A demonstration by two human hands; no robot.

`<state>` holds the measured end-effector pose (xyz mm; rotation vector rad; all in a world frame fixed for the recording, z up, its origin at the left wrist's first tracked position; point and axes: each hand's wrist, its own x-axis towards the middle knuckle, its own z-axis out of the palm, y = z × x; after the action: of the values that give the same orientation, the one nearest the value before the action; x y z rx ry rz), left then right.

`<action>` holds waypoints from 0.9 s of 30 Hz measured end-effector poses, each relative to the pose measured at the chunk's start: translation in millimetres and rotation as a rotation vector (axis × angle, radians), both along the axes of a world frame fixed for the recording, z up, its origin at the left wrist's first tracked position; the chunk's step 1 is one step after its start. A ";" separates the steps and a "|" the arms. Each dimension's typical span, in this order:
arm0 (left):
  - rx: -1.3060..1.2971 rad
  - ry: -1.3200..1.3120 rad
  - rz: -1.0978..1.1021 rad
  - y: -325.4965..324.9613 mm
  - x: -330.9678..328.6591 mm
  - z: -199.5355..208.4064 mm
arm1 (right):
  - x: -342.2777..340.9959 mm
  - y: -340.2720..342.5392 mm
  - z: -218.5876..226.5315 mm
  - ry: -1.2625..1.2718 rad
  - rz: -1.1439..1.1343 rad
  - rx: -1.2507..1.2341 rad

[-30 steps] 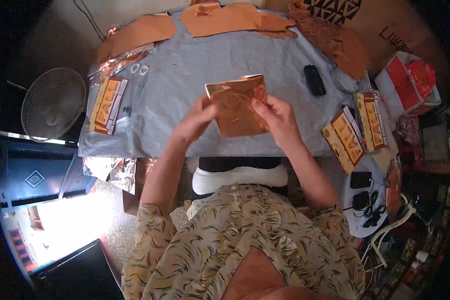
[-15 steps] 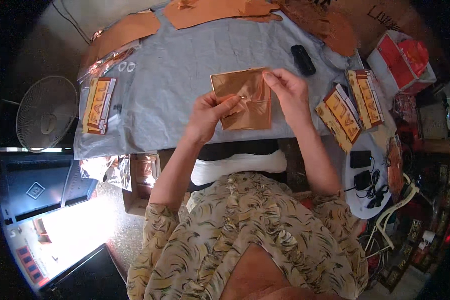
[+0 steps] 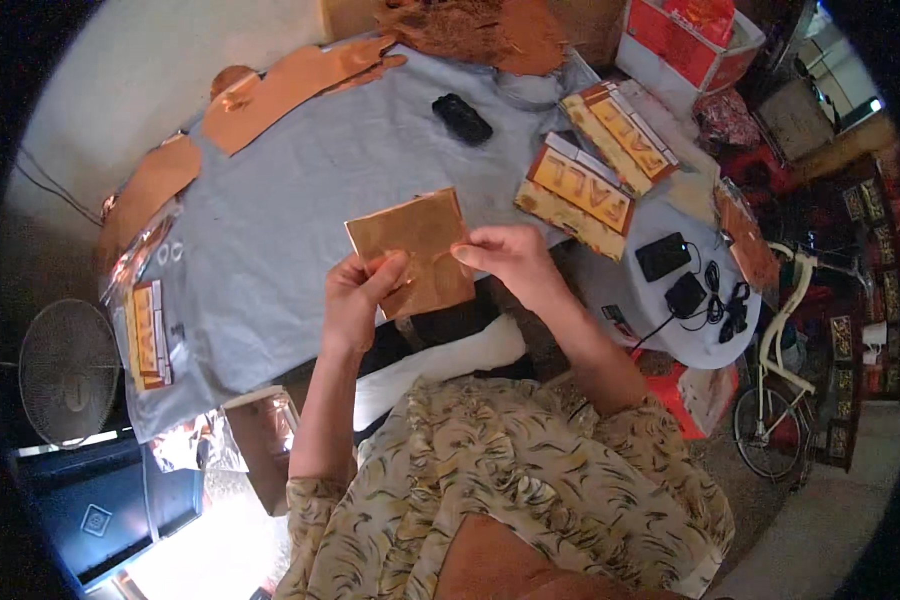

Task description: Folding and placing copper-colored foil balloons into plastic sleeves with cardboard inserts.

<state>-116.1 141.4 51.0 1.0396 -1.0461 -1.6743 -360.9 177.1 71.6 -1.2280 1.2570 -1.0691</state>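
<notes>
A square copper-gold foil sheet (image 3: 415, 240) is held up above the front edge of a grey cloth-covered table (image 3: 290, 210). My left hand (image 3: 355, 300) grips its lower left edge, thumb lying on the face of the sheet. Pinching the sheet's right edge between thumb and fingers is my right hand (image 3: 505, 262). The sheet is tilted, with its top corner toward the right.
Packs of gold-and-red paper (image 3: 578, 190) lie at the right, another pack (image 3: 148, 332) at the left. A black remote-like object (image 3: 462, 118) sits at the back. Copper sheets (image 3: 290, 85) line the far edge. A fan (image 3: 68, 370) stands left; chargers and cables (image 3: 690, 290) lie on a round stool.
The view has swung so the table now sits up and left. Both hands keep hold of the foil sheet, which has come nearer to me and turned slightly.
</notes>
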 end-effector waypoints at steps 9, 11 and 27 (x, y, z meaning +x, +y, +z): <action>-0.416 -0.148 -0.295 -25.4 -53.6 39.0 | -82.0 36.6 -14.0 -0.044 -0.286 -0.104; -0.616 -0.368 -0.243 -56.6 -73.0 40.1 | -115.7 44.2 -20.9 -0.086 -0.369 -0.128; -1.053 -0.692 -0.309 -62.8 -178.9 -12.3 | -223.7 22.1 -72.6 -1.014 0.238 -0.384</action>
<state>-295.0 78.6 38.6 0.7211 -2.2782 -0.6798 -584.5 199.2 -0.9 -0.8493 0.1299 -1.5042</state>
